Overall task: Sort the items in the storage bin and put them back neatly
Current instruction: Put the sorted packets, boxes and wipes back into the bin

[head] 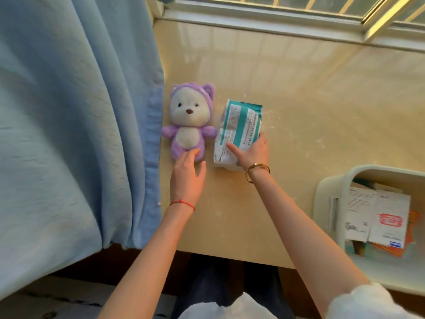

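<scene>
Emptying step: the left hand (187, 168) rests relaxed fingers on the purple plush bear (189, 122), the right hand (251, 150) clasps the wipes pack (239, 127) on the surface (299, 100); next, probably, the storage bin (331, 187) at right with its paper packets (377, 217).

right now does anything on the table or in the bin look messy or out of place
Yes: in the white storage bin the paper leaflets lie crooked and overlapping over orange packets. The purple plush bear and wipes pack lie neatly side by side.
</scene>
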